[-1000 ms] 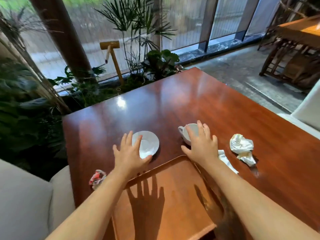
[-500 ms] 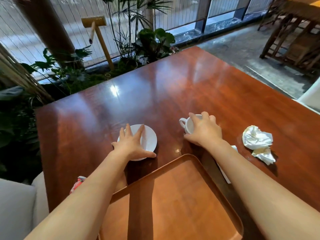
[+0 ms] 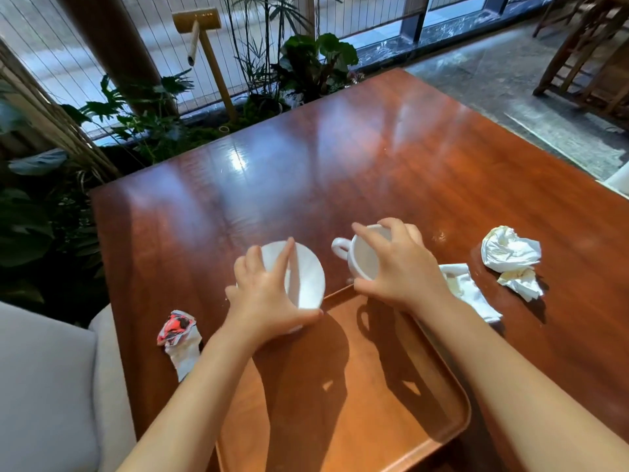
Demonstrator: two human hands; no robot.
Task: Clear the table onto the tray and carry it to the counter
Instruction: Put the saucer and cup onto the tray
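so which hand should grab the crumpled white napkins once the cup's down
Right. The right hand, gripping the cup, is on the napkins' side of the tray. The left hand holds the saucer, nearer the red wrapper.

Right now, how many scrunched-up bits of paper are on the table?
3. A white crumpled napkin lies far right, a flatter white napkin beside the right wrist, and a red-printed wrapper left of the tray. The arms could hide more.

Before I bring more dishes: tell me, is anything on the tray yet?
No: the tray is bare; cup and saucer remain in hand.
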